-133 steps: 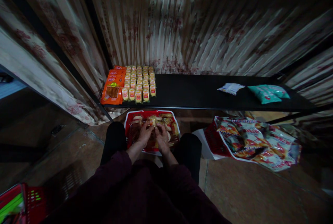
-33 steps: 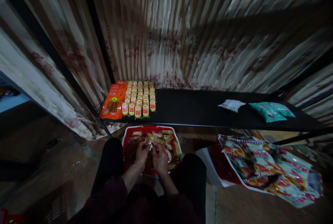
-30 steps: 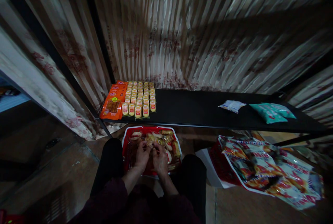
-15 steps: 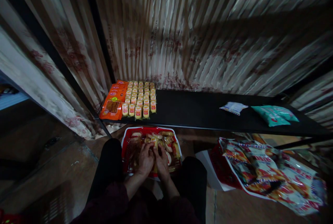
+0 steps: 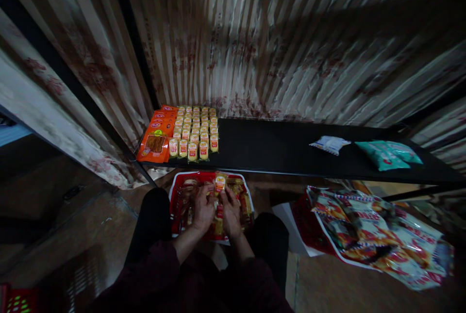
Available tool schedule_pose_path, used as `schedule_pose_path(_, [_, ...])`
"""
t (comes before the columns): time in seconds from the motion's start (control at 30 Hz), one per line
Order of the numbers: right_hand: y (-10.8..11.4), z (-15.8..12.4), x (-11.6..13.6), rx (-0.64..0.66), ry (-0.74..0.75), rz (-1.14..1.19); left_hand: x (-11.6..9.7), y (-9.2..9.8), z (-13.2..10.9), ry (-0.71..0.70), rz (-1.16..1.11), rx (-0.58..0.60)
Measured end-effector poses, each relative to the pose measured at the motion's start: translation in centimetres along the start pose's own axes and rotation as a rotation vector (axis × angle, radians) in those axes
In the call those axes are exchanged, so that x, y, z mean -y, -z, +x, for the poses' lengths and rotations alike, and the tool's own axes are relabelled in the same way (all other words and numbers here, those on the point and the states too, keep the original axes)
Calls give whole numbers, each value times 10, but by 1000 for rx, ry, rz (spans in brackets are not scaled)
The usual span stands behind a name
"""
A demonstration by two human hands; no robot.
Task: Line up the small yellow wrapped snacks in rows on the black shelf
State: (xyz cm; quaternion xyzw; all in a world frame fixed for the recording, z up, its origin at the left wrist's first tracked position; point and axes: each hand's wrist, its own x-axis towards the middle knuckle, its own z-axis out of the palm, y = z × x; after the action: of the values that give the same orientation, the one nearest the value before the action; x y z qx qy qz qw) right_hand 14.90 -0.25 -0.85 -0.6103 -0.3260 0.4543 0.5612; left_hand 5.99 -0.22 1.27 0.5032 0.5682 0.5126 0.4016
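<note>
A small wrapped snack cake (image 5: pixel 220 183) with an orange and white label stands upright between my hands, above the far part of a red basket with a white rim (image 5: pixel 174 183). My left hand (image 5: pixel 204 210) pinches its left side, and my right hand (image 5: pixel 231 213) has its fingers on the right side. Beneath them, the basket is filled with more wrapped cakes (image 5: pixel 246 206), partly hidden by my hands. On the black shelf (image 5: pixel 262 150) beyond, similar cakes (image 5: pixel 192 150) stand in several tidy rows beside overlapping orange snack packets (image 5: pixel 155 140).
A white-and-blue packet (image 5: pixel 330 144) and teal packets (image 5: pixel 386 154) lie on the shelf's right part. Below them, a second red basket (image 5: pixel 309 228) overflows with large snack bags (image 5: pixel 367 225). My knees flank the near basket. Another red basket (image 5: pixel 22 298) shows at lower left.
The cake between my hands has come up from the pile, its labelled face now toward me. My hands have drawn slightly apart around it. The view has shifted slightly.
</note>
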Motion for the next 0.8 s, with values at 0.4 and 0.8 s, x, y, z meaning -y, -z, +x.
schedule_pose_path(0.4, [-6, 14, 8, -6, 116, -99, -11, -3, 14, 3, 16, 34])
schedule_pose_path(0.8, [-22, 79, 36, -31, 391, -404, -28, -24, 66, -45, 1, -21])
